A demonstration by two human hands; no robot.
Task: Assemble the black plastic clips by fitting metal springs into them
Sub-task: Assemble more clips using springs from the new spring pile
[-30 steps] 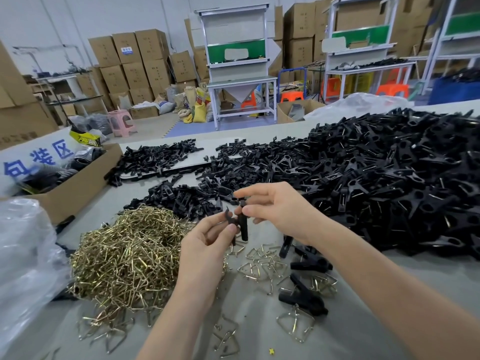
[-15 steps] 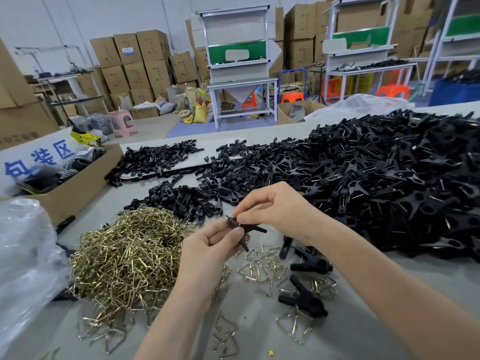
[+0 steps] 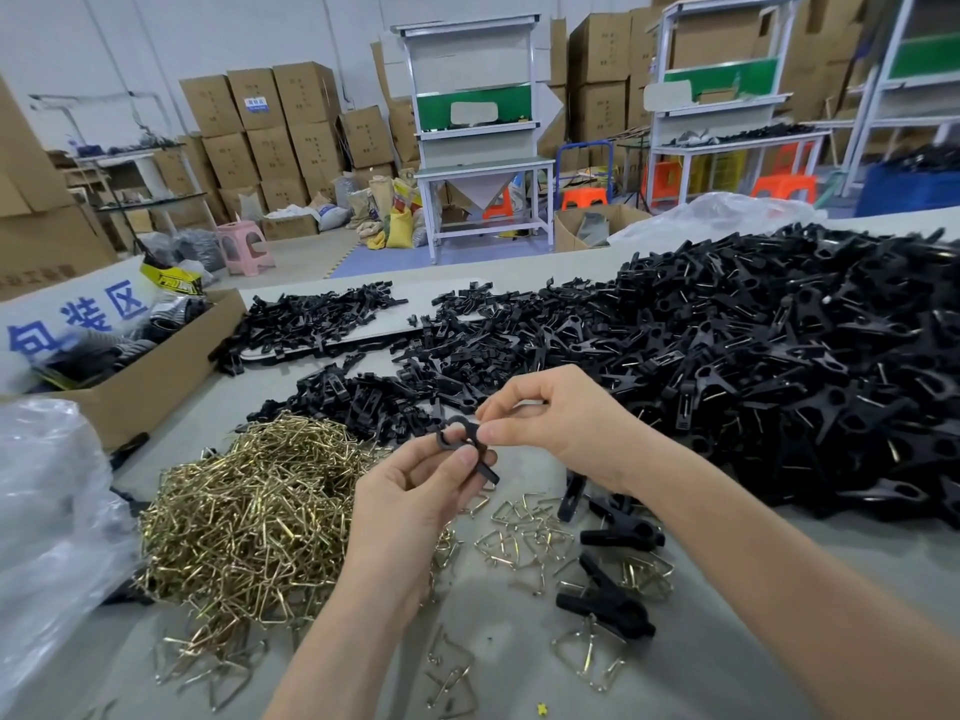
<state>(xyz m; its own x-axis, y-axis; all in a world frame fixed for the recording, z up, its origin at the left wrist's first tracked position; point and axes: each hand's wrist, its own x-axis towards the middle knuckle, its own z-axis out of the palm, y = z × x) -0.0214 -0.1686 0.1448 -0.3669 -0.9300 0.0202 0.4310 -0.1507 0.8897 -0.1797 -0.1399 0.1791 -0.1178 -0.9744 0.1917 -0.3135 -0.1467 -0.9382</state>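
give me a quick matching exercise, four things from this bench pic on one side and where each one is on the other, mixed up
Things:
1 spring heap
2 held clip
3 pink stool
4 big clip heap

Places:
A pinched between the left hand and right hand
B on the floor beyond the table
C on the table, left of the hands
D on the table, right of the hands

Pairs: 1-C, 2-A, 3-B, 4-D
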